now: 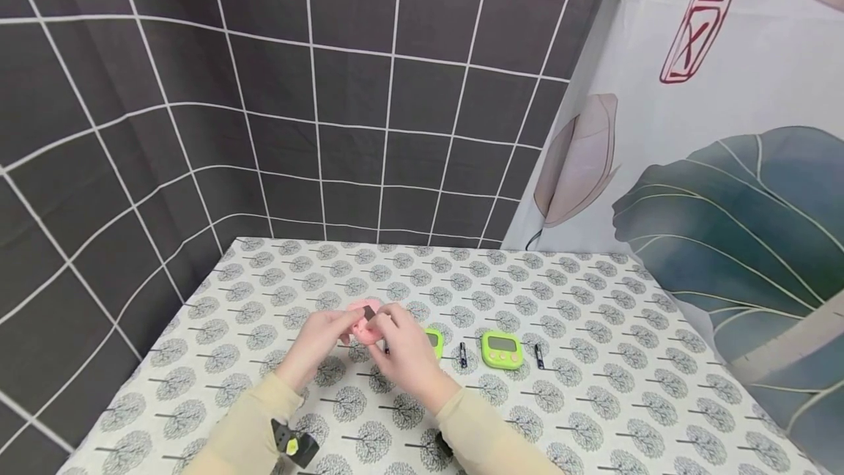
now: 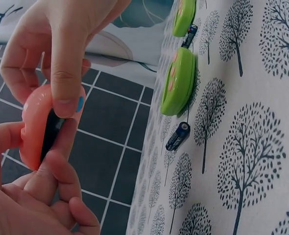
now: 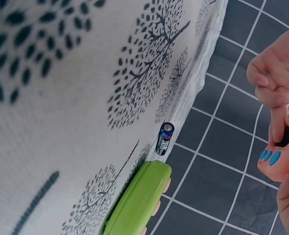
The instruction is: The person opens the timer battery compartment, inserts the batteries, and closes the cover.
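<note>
A pink kitchen timer (image 1: 363, 331) with blue buttons is held off the table between both hands. My left hand (image 1: 321, 343) grips it from the left, its thumb and fingers at the timer's edge and dark side in the left wrist view. From the other side my right hand (image 1: 406, 352) pinches it, thumb by the black part (image 2: 51, 131). In the right wrist view the blue buttons of the pink timer (image 3: 276, 164) face the camera. Fingers hide much of its back, so I cannot tell whether the black part is loose.
Right of my hands lie a green timer (image 1: 435, 341), partly hidden by the right hand, a battery (image 1: 463, 355), a second green timer (image 1: 502, 350) and another battery (image 1: 539, 356). A tree-print cloth (image 1: 356, 402) covers the table. Dark grid curtain (image 1: 349, 138) hangs behind.
</note>
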{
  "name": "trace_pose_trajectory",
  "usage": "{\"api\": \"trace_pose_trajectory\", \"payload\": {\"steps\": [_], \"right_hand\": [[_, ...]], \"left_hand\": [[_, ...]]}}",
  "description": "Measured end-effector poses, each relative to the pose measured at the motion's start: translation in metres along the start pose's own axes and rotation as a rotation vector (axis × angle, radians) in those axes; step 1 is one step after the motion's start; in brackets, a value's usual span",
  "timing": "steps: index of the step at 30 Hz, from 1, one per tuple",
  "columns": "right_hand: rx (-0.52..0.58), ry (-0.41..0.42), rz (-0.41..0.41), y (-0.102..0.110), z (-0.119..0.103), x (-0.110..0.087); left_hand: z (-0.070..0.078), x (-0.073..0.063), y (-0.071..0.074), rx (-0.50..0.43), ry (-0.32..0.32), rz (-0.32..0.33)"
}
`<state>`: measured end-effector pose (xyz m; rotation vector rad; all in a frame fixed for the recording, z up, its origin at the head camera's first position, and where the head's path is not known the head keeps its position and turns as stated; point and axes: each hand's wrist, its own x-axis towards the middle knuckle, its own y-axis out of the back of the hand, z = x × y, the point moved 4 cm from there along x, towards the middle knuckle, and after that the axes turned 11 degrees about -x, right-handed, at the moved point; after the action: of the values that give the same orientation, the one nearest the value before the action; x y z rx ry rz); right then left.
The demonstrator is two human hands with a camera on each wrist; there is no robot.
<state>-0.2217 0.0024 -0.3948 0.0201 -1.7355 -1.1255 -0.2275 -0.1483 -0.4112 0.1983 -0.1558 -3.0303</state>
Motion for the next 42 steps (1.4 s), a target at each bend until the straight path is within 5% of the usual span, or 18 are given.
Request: {"api": "trace_pose_trajectory", "payload": {"steps": [23,36,42], "right_hand": [[0.074,-0.044,-0.244,-0.003,0.002,-0.002],[0.321,-0.366,-0.307,-0.002,0.02,-0.004],[0.472,-0.524,-0.459,-0.008,0.032,-0.005]], "left_hand": [[-0.01,0.002,0.001,0.049,0.023,0.004],[-0.011,0.002,-0.003,0.068,-0.023,-0.061],[-0.008,0.0,-0.006,0.1,-0.046,-0.134]]}}
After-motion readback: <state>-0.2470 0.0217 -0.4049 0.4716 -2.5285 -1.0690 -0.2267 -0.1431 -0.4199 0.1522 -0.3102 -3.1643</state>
